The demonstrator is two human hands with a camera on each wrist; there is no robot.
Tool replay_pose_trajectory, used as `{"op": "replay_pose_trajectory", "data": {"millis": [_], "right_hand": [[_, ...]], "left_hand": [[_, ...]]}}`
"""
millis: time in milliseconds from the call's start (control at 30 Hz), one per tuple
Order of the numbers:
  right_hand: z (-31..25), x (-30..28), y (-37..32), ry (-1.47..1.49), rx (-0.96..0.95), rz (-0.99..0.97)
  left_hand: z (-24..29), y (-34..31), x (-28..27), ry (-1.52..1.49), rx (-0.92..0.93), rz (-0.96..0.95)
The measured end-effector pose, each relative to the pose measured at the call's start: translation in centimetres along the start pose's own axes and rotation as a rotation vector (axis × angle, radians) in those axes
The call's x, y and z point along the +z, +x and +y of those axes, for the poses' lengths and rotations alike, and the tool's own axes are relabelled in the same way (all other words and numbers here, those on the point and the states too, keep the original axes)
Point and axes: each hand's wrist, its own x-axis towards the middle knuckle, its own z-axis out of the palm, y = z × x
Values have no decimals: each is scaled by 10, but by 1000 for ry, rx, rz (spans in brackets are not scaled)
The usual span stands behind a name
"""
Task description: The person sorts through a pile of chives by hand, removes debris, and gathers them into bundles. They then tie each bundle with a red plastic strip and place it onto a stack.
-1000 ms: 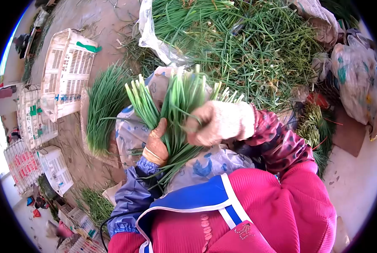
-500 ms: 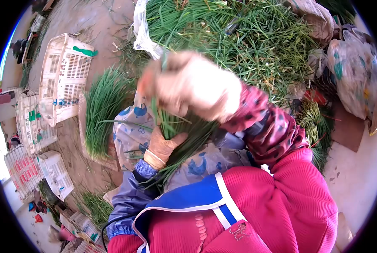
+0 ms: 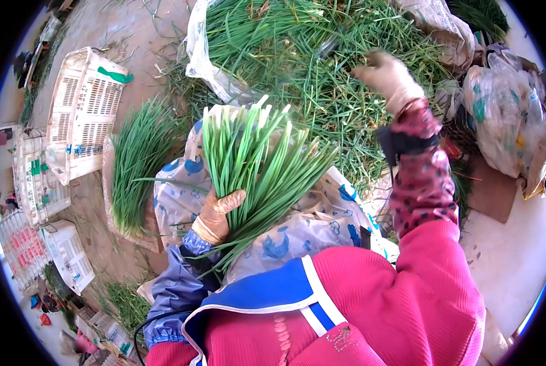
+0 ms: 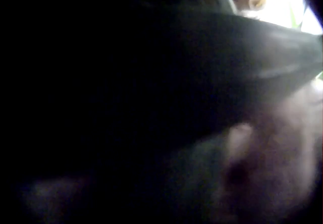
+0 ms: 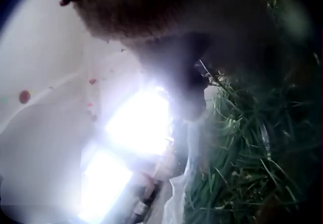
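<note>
My left hand point(image 3: 215, 215), in a tan glove, grips a thick bunch of green chives point(image 3: 254, 165) by its lower part, thumb across the front. Their pale cut ends point up and away, while leaf tips trail toward the lap. Beneath the bunch spreads a clear plastic sheet point(image 3: 273, 244) printed with blue shapes. My right hand point(image 3: 390, 79), in a pale knitted glove, is raised over the right side of a big heap of loose chives point(image 3: 321, 85), its fingers loosely extended and holding nothing visible. In the right wrist view the glove point(image 5: 136, 12) appears dark above the heap. The left wrist view is mostly black.
Another chive bundle point(image 3: 135, 165) lies on a board to the left. White plastic crates point(image 3: 86, 110) stand beyond it. To the right are a stuffed clear plastic bag point(image 3: 505, 116) and a brown flat piece point(image 3: 492, 183) on the floor.
My right hand has swung away from the bunch, up and to the right over the heap. The left hand keeps its grip, and the bunch now fans out in plain sight.
</note>
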Motion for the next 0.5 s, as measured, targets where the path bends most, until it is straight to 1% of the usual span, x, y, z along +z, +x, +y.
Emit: {"op": "replay_pose_trajectory", "data": {"millis": [33, 67, 100, 133, 167, 200, 233, 267, 300, 333, 400, 467, 500], "right_hand": [[-14, 7, -21, 60, -96, -241], [-30, 12, -39, 227, -125, -441], [-42, 16, -45, 247, -185, -664], [-26, 39, -38, 334, -479, -610], [-27, 54, -38, 415, -772, -540], [-32, 68, -44, 413, -663, -549], [-54, 73, -57, 414, -554, -555], [-76, 63, -66, 247, -284, -668], [-79, 71, -68, 197, -244, -555], [-81, 69, -71, 243, -271, -401], [-66, 79, -47, 532, -201, -196], [-67, 44, -40, 821, -13, -107], [-56, 40, -30, 1009, -27, 34]], "left_hand": [[1, 0, 1, -2, -27, -25], [1, 2, 2, -18, -33, -34], [1, 2, 2, -31, -41, -40], [2, 1, 1, -43, -48, -43], [-1, 2, -5, 20, -15, -45], [-1, 0, -6, 4, -15, -42], [-1, 0, -4, -12, -13, -36], [1, -1, -4, -29, -12, -31], [1, -2, -6, -56, -19, -17], [-1, -2, -9, -87, -27, -6], [-6, -1, -13, -154, -44, 9], [-4, -3, -12, -190, -35, -10], [-5, -2, -12, -225, -36, -8]]}}
